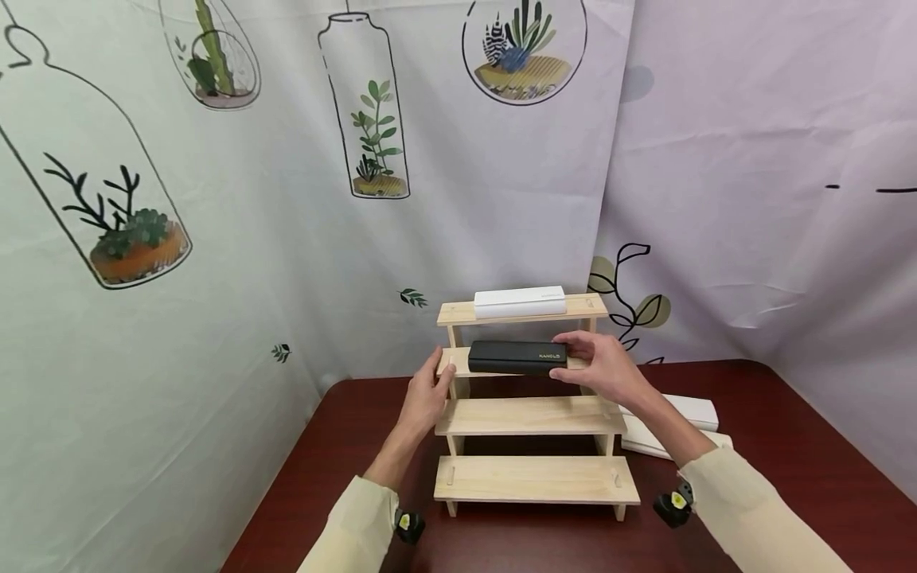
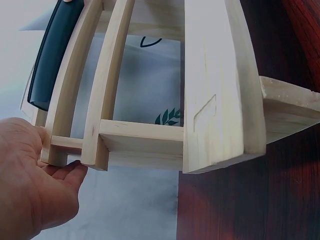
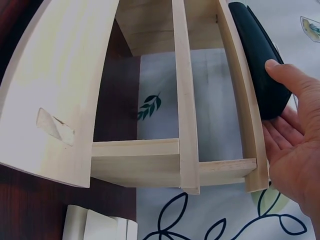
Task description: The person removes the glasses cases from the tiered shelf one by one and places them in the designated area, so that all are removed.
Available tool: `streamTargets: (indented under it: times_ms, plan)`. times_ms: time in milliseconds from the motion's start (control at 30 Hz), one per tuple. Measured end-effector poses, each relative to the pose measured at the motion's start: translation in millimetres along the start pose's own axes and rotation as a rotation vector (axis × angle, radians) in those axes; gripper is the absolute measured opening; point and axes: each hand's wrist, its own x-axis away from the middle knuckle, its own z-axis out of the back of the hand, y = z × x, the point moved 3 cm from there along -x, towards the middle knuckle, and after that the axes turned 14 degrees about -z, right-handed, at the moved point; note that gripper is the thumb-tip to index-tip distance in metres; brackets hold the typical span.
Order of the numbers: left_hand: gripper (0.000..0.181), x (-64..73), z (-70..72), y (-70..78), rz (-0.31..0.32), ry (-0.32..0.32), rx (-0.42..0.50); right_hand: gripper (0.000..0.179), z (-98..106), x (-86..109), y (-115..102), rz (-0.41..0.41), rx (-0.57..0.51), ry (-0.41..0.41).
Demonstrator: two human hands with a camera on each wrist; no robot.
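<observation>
A black glasses case (image 1: 512, 358) with small gold lettering lies lengthwise on the second-highest step of a tiered wooden display stand (image 1: 530, 416). My right hand (image 1: 598, 366) pinches the case at its right end, thumb on the near side and fingers behind. At the left end of that same step, my left hand (image 1: 428, 390) grips the board's edge. The left wrist view shows fingers of the left hand (image 2: 40, 175) reaching under the board end. On the top step sits a white glasses case (image 1: 519, 302).
Two white cases (image 1: 673, 434) lie on the dark red table (image 1: 781, 446) to the right of the stand, partly behind my right forearm. A printed cloth (image 1: 286, 159) with plant drawings hangs close behind the stand. The lower two steps are bare wood.
</observation>
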Motion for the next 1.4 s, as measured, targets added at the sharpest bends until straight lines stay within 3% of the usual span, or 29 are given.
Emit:
streamTargets:
  times_ms: [1133, 1400]
  plan:
    - [0.060, 0.1, 0.1, -2.8, -0.010, -0.002, -0.019, 0.057, 29, 36.0, 7, 0.024, 0.028, 0.058]
    - [0.059, -0.4, 0.6, -2.4, -0.029, -0.002, -0.019, 0.057, 39, 42.8, 10, 0.017, -0.050, 0.040]
